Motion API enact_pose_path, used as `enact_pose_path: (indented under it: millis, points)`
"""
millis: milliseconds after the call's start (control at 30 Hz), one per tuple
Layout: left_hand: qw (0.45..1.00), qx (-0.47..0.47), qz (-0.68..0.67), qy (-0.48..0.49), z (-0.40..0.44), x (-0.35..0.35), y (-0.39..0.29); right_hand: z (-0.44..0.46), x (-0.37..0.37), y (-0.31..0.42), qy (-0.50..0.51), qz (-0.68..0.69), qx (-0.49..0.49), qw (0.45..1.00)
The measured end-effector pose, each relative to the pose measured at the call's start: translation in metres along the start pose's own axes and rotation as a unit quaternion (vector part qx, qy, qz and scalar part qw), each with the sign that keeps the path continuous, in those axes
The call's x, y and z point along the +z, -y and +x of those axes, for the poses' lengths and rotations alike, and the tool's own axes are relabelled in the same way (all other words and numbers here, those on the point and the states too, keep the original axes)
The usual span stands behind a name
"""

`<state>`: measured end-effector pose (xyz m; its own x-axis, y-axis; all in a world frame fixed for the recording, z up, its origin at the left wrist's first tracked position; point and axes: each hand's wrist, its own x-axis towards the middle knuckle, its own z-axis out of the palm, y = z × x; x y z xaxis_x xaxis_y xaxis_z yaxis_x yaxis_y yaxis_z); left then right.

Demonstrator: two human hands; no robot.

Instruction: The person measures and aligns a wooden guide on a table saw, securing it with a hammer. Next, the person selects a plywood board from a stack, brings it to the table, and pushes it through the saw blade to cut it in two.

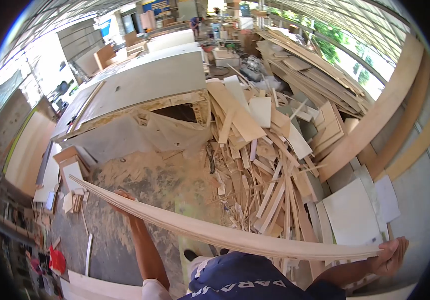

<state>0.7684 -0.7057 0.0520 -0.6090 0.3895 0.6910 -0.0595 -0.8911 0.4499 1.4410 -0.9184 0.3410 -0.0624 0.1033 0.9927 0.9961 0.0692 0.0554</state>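
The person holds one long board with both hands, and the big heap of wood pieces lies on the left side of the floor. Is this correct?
Not quite: the head view shows the big heap of wood pieces on the right side of the floor, not the left. The left hand and right hand do hold one long board.

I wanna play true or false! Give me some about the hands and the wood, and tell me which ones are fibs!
1. The left hand and right hand hold one long board. True.
2. The right hand is empty. False: it grips the board's end.
3. Wood scraps lie in a messy heap. True.
4. The heap is on the person's left. False: it's ahead, towards the right.
5. Sawdust covers part of the floor. True.
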Motion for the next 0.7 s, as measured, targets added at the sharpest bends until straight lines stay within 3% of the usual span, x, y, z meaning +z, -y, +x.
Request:
enact_pose_path:
  millis: [33, 100, 133, 267, 367, 433, 700]
  points:
    - [1.0, 0.009, -0.013, 0.019, 0.007, -0.019, 0.018, 0.0, 0.004, 0.016, -0.01, -0.006, -0.004, 1.0]
    - [0.975, -0.142, -0.162, -0.06, 0.014, -0.054, 0.052, -0.002, 0.007, 0.048, 0.002, -0.019, 0.001, 1.0]
    - [0.973, -0.15, -0.17, -0.05, 0.021, -0.06, 0.063, -0.003, 0.01, 0.065, 0.007, -0.017, 0.006, 1.0]
    - [0.988, -0.115, -0.106, -0.022, 0.04, -0.055, 0.081, -0.01, 0.02, 0.111, 0.013, -0.049, 0.026, 0.998]
    - [0.984, -0.162, -0.042, -0.061, 0.044, -0.041, 0.083, -0.014, 0.035, 0.125, 0.006, -0.059, 0.01, 0.998]
    - [0.965, -0.206, 0.062, -0.152, 0.05, -0.024, 0.085, -0.021, 0.04, 0.135, 0.011, -0.073, -0.009, 0.997]
    - [0.949, -0.275, 0.043, -0.149, 0.051, -0.027, 0.099, -0.027, 0.076, 0.155, 0.049, -0.079, -0.015, 0.996]
